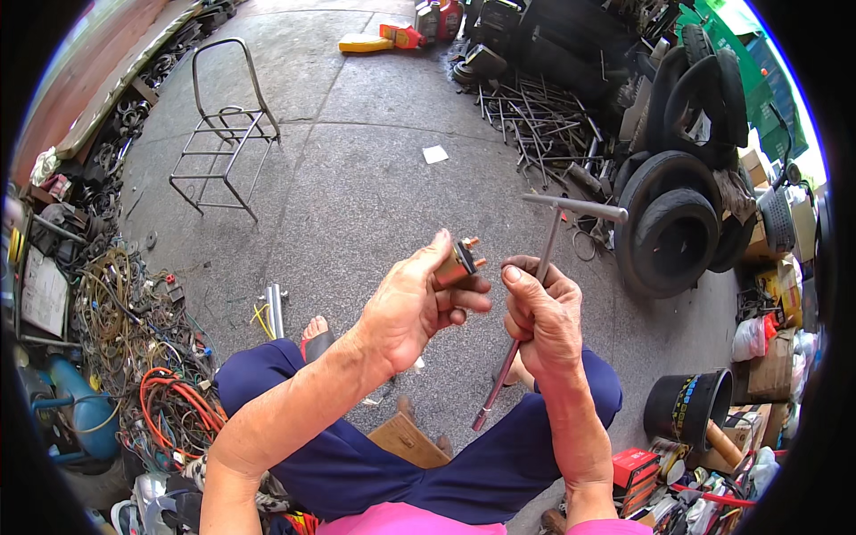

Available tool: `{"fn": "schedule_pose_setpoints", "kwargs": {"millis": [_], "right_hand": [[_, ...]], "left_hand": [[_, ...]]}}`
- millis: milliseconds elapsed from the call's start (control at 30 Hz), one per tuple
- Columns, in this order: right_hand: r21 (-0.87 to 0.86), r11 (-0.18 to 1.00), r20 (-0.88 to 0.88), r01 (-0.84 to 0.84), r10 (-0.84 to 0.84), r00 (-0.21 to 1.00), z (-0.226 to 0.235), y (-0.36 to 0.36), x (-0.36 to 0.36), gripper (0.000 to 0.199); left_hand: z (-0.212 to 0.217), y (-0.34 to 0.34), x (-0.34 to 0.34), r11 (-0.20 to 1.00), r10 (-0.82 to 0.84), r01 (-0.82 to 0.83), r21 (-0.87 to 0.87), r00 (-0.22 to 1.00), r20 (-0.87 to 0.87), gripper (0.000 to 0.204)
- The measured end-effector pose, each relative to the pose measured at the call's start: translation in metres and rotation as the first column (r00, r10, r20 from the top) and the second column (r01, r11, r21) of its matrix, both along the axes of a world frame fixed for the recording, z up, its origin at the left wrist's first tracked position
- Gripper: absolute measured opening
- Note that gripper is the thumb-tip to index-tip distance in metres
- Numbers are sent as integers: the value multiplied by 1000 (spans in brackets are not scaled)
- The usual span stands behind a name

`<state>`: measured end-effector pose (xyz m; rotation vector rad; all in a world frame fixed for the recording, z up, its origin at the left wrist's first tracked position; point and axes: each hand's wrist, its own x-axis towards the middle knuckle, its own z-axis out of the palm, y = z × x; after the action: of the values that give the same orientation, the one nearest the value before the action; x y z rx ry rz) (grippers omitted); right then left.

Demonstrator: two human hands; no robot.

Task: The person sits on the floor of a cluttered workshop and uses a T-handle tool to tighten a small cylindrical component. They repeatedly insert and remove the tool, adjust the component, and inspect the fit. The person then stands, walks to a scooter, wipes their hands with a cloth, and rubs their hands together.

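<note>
Left hand (415, 303) grips a part (452, 266); right hand (546, 312) grips a wrench (552, 234)

The left fingers are bent round the part, a small metal cylinder, with the thumb along its side. Its black cap (464, 256) and 2 copper studs (473, 242) stick out past the fingertips, up toward the right hand.

The right fingers are wrapped round the wrench's shaft. Its crossbar (584, 208) is above these fingers; the lower end (482, 419) slants down and left below them, between the 2 knees (593, 383). The part and the wrench are apart, and a narrow gap lies between the 2 hands.

Beyond the left fingers, paper (435, 154) lies on the floor (357, 187); farther out to their left stands a chair frame (196, 85). Wires (134, 312) are heaped well left of them, near an orange cable (169, 374). Beyond the right fingers lie rods (544, 125); to their right are tyres (655, 178), with a bucket (679, 406) nearer the body. A board (410, 441) is below both sets of fingers.
</note>
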<state>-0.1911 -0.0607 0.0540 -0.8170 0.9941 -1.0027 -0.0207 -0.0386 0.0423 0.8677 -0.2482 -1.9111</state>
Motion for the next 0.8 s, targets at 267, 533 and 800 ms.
{"fn": "schedule_pose_setpoints", "kwargs": {"millis": [267, 533, 800], "right_hand": [[-141, 984, -250, -107, 69, 966, 3, 14, 13, 19], [-272, 958, -252, -92, 21, 968, -7, 11, 13, 19], [-64, 997, -84, 34, -40, 996, 6, -1, 0, 28]], "left_hand": [[-3, -6, -8, 983, 167, -184, 5, 883, -439, 46], [2, -5, -10, 987, 132, -157, -20, 885, -446, 49], [7, -6, -9, 978, 207, -197, 75, 838, -504, 49]]}}
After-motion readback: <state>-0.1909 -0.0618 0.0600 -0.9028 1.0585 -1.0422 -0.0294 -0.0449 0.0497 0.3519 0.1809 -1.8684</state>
